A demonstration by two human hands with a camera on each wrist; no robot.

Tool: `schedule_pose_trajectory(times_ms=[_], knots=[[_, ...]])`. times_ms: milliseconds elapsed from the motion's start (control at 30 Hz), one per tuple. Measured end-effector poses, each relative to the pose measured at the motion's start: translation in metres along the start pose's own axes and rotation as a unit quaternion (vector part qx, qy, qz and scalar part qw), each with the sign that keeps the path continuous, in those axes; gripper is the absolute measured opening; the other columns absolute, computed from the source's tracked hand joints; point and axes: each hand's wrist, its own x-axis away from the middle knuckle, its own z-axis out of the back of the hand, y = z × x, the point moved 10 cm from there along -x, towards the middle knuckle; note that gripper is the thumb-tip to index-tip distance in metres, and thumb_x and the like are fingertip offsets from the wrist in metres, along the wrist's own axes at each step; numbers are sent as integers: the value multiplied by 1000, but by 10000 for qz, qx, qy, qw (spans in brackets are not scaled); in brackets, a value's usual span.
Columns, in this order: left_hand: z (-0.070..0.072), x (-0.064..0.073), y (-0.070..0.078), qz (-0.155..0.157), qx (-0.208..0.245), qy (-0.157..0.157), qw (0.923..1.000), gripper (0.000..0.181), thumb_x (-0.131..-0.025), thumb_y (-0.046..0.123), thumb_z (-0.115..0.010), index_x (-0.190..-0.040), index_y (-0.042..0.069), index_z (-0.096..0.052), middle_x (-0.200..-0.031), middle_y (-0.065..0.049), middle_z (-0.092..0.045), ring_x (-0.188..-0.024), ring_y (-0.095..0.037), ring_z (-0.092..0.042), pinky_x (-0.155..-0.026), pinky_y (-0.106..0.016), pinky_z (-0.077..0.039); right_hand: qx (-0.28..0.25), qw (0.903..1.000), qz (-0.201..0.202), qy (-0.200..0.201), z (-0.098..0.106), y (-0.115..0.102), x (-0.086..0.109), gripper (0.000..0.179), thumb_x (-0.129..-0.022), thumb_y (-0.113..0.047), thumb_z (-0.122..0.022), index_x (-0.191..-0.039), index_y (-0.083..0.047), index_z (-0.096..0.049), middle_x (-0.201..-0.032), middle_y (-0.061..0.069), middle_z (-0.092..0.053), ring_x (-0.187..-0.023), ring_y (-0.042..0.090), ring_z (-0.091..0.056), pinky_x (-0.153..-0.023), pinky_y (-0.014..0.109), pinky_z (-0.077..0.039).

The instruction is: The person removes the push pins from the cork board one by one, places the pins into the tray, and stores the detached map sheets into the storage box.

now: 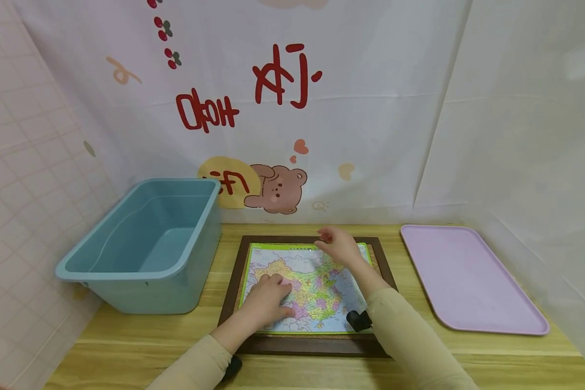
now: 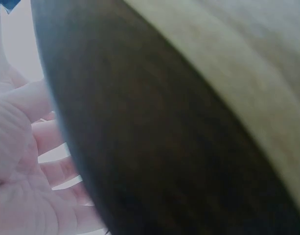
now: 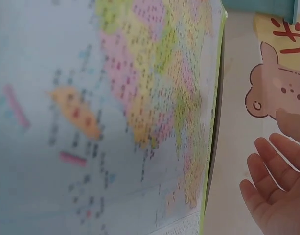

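Note:
A colourful map (image 1: 299, 309) with a bright green border lies on a cork board with a dark brown frame (image 1: 317, 345). My left hand (image 1: 268, 300) rests over the map's left part, its fingers spread and loosely bent. In the left wrist view, the brown frame (image 2: 154, 132) partly hides that hand's fingers (image 2: 54, 134). Over the map's top edge, right of the middle, is my right hand (image 1: 341, 247). The right wrist view shows its fingers (image 3: 267, 176) loosely bent and apart, with nothing between them, beside the map's green edge.
To the left stands a deep blue plastic tub (image 1: 195, 260), close to the board. A flat lilac tray (image 1: 473, 281) lies on the right of the wooden table (image 1: 141, 346). Behind the table hangs a white cloth (image 1: 370, 135) printed with a bear and red characters.

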Motion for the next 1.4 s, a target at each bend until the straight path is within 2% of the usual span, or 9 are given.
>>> schedule_pose_trajectory(times_ms=[133, 433, 867, 1133, 1400], knots=[[0, 0, 0, -8, 24, 12, 10000, 47, -79, 45, -81, -109, 10, -73, -116, -15, -62, -99, -32, -56, -72, -44, -53, 75, 10000, -6, -1, -3, 1, -5, 39, -94, -23, -70, -126, -2, -64, -113, 12, -68, -105, 29, -62, -91, 46, -48], [0, -1, 1, 14, 0, 43, 10000, 52, -77, 47, -82, -113, 10, -74, -117, -15, -62, -100, -33, -56, -72, -44, -53, 61, 9995, -303, -61, -12, 9, -14, 37, -94, -22, -70, -126, -4, -65, -108, 10, -67, -101, 27, -61, -88, 45, -49], [1, 0, 1, -13, 2, 52, 10000, 51, -78, 45, -82, -113, 9, -74, -115, -15, -62, -98, -33, -56, -71, -45, -53, 16, 9996, -236, -169, -29, 15, -23, 28, -91, -17, -73, -116, -4, -70, -105, 9, -69, -97, 25, -63, -85, 43, -51], [0, 0, 0, 5, 18, 19, 10000, 49, -78, 46, -82, -111, 10, -73, -116, -15, -62, -99, -33, -56, -70, -45, -53, 255, 9992, -254, -189, -34, 15, -23, 25, -90, -16, -74, -113, -5, -72, -100, 7, -68, -91, 23, -61, -83, 42, -50], [0, -1, 0, -7, 55, 33, 10000, 48, -78, 46, -81, -109, 10, -74, -114, -15, -62, -96, -33, -56, -70, -43, -53, 512, 9971, -520, -206, -37, 22, -25, 21, -91, -18, -74, -110, -10, -73, -98, 4, -68, -90, 22, -61, -83, 42, -49]])
